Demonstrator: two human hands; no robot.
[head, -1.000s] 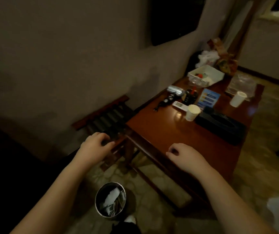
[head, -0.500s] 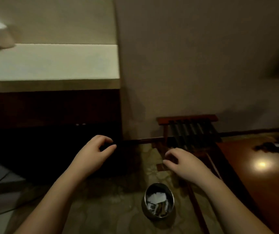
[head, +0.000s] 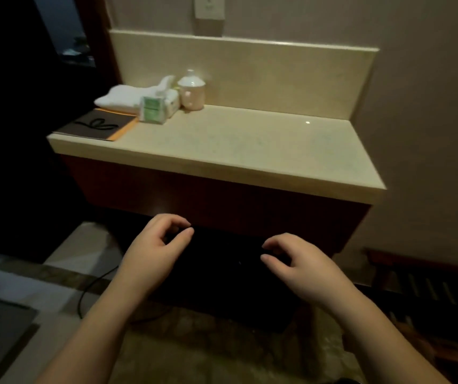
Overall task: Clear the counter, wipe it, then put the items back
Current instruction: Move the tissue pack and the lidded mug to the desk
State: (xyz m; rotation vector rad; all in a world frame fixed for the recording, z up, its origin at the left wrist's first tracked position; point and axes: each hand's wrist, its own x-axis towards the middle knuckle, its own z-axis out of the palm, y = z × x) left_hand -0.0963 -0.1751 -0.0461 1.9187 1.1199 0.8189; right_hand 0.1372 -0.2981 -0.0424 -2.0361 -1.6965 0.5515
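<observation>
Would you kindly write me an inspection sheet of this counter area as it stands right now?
Surface: pale stone counter, mostly bare, one glint of light at the right rear.
Job's things: all at the left rear; notebook at the left edge, white towel behind it, tissue pack, bottle upright by the backsplash.
Clutter: nothing seen beyond these.
Hands: left hand and right hand hover below the counter's front edge, fingers loosely curled, holding nothing.
Cables: a dark cable loops on the floor at the left.
Surroundings: wall plate above the backsplash; slatted wooden rack at the right; dark cabinet under the counter.
</observation>
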